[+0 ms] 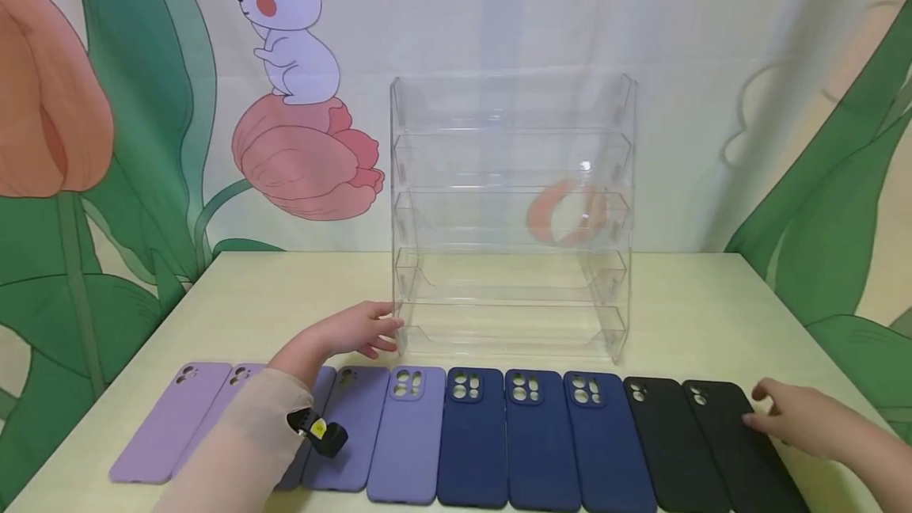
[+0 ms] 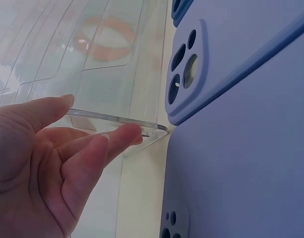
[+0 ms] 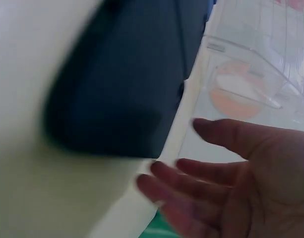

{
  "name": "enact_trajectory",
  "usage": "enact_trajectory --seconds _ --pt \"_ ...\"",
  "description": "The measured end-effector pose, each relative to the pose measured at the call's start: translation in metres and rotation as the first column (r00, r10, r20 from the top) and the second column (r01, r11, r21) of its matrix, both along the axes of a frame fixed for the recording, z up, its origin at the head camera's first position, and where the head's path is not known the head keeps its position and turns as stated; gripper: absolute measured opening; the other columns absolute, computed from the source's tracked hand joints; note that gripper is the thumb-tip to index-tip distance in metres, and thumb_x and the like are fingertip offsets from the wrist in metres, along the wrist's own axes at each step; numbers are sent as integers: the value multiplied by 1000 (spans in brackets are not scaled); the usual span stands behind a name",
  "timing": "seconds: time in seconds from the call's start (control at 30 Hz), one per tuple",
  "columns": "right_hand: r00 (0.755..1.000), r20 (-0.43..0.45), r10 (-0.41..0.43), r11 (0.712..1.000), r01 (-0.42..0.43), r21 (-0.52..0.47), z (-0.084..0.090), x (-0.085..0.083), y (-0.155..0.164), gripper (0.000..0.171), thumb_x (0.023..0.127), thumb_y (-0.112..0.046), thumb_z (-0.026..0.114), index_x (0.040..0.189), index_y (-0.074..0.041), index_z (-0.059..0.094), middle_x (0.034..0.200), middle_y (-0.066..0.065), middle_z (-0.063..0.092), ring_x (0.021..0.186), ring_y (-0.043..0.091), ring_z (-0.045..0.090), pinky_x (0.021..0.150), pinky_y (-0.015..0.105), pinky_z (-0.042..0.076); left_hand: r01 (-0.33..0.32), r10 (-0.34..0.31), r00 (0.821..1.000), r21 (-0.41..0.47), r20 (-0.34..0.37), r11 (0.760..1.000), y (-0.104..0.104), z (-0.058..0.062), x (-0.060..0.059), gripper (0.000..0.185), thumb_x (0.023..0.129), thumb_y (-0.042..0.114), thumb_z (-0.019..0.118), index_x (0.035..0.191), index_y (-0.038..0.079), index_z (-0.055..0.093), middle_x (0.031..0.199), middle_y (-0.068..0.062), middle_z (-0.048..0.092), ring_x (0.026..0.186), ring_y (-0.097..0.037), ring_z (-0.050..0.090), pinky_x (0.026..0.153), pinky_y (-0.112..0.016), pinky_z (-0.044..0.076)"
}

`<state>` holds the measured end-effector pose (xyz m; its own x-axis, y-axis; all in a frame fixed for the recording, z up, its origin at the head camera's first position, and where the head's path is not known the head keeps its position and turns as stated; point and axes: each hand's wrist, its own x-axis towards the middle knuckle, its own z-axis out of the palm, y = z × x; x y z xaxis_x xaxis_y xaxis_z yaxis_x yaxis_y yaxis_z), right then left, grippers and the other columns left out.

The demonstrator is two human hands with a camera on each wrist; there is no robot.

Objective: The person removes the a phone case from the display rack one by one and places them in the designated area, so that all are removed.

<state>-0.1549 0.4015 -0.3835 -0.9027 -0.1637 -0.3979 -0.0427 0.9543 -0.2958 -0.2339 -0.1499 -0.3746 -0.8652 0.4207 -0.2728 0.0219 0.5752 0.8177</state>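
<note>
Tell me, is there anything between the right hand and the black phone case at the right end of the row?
Nothing visible. The right hand already lies at the right edge of the rightmost black phone case, its fingers seemingly touching it, and nothing lies between them.

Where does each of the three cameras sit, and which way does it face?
Head: worn high, facing forward and down at the table, phone cases and clear rack; both hands and a sleeve show.
Left wrist: beside the left hand, facing the rack's lower corner and a lilac case.
Right wrist: blurred, by the right hand, facing a black case.
All three views share the rack.
</note>
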Motion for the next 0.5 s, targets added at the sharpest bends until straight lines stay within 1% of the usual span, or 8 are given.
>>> enact_trajectory --seconds 0.1,0.17,0.23,0.3,0.37,0.43,0.47,0.5 --pt "987 -154 47 997 -54 -46 14 -11 -17 50 92 -27 58 112 17 46 95 24 60 84 36 60 67 44 49 11 -11 1000 -26 -11 1000 0 1 1 50 99 26 45 142 2 35 130 -23 50 104 -29 61 79 -42 52" --pt "966 -246 77 992 -98 -76 20 -18 -30 51 92 -25 59 117 17 45 107 31 56 93 43 58 72 48 49 26 -27 999 -43 -27 999 1 2 1 51 100 26 44 142 1 34 131 -24 50 103 -29 62 80 -43 51" --pt "944 -312 105 986 -140 -92 24 -25 -44 53 91 -23 60 121 17 43 117 35 50 102 48 53 77 52 47 33 -37 998 -65 -50 997 3 4 1 52 100 27 44 143 -1 32 131 -24 49 103 -30 61 82 -43 50" --pt "924 -361 125 983 -164 -78 26 -33 -57 56 90 -22 61 124 17 41 123 37 44 109 50 47 83 55 44 40 -50 994 -105 -97 994 5 4 2 53 100 29 43 143 -1 32 132 -23 48 105 -31 60 86 -46 48" --pt "906 -400 141 984 -171 -40 26 -40 -67 61 89 -22 62 128 17 37 127 38 39 114 52 41 88 58 39 25 -56 985 -182 -165 983 6 4 3 56 100 34 42 144 1 32 134 -22 47 111 -33 56 92 -49 44" --pt "885 -435 162 985 -168 26 25 -47 -75 66 87 -22 64 130 17 33 131 39 33 118 53 35 91 61 35 -21 -53 968 -290 -245 957 4 4 6 63 98 42 43 145 3 30 137 -20 45 119 -34 50 97 -51 38" --pt "877 -449 173 985 -163 61 25 -50 -77 69 87 -24 65 132 16 32 133 40 30 120 54 32 93 62 34 -54 -56 954 -353 -296 934 2 4 8 67 96 48 43 145 4 30 139 -19 43 123 -34 46 100 -52 35" --pt "870 -459 180 984 -155 91 25 -53 -79 73 86 -26 66 134 16 29 136 40 26 122 54 29 93 63 32 -91 -69 933 -420 -352 903 0 4 9 73 93 53 44 146 5 29 141 -19 41 126 -35 41 101 -53 32"
